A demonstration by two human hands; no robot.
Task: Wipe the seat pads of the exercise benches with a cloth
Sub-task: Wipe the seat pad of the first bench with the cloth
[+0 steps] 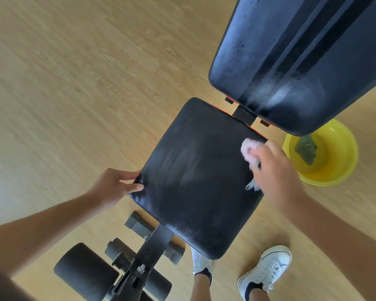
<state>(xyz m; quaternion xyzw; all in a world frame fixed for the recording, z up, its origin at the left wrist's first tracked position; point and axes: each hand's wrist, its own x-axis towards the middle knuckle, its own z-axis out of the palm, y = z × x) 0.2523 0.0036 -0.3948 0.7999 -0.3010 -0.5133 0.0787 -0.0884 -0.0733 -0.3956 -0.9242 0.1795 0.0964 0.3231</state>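
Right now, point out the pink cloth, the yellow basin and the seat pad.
pink cloth (249, 149): head view, bunched part showing above the fingers.
yellow basin (334, 178): head view, bare inner wall near the front rim.
seat pad (195, 181): head view, middle of the top surface.

Yellow basin (343, 168) on wood floor (74, 83), green rag (306, 149) inside.

Wood floor (74, 83) bears bench frame (152, 244), yellow basin (345, 164).
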